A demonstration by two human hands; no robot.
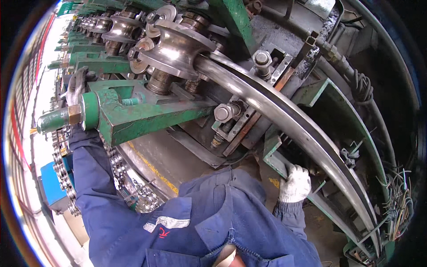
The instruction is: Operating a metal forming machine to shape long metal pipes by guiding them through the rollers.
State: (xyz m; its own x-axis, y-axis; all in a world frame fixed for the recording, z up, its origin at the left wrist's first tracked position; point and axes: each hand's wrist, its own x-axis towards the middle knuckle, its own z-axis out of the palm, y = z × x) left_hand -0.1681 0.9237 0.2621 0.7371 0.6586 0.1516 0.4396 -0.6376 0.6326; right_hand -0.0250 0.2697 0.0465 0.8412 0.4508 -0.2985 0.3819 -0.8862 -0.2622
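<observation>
My left hand (76,85), in a grimy grey glove, reaches past a green threaded end with a nut (62,119) to a green roller stand (155,116). Its dark fingertips stretch out against the green metal; part of the hand is hidden behind the stand. In a white knit glove, my right hand (295,183) curls its fingers over the edge of a green metal frame (276,156). Above that frame, a shiny curved metal tube (284,113) with a dark slot along it runs out from a grooved steel roller (178,46) and bends down to the right.
More grooved rollers (124,27) line up at the far left. Large bolts (227,112) stand on a slide block below the tube. Drive chains (118,171) hang by my left arm. Tangled wires (398,213) stick out at the right. A yellow line (153,167) marks the floor.
</observation>
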